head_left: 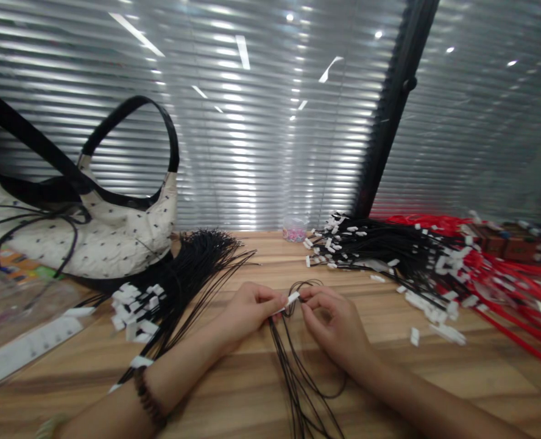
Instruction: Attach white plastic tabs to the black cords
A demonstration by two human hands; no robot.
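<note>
Near the middle of the table, my left hand (253,308) pinches a small white tag (291,299) between thumb and fingers. Several thin black cords (293,384) run from the tag down toward the table's front edge, with a few loops behind the fingers. Close on the other side, my right hand (332,320) has its fingers curled with the tips together beside the tag and cord loops. Whether its fingertips grip a cord end is too small to make out.
On the left lie a bundle of black cords (192,274) with white tags (136,308), a dotted handbag (119,238) and a white paper strip (28,350). A small tub of beads (294,230) stands at the back. Right are more black cords (389,247) and red cords (503,280).
</note>
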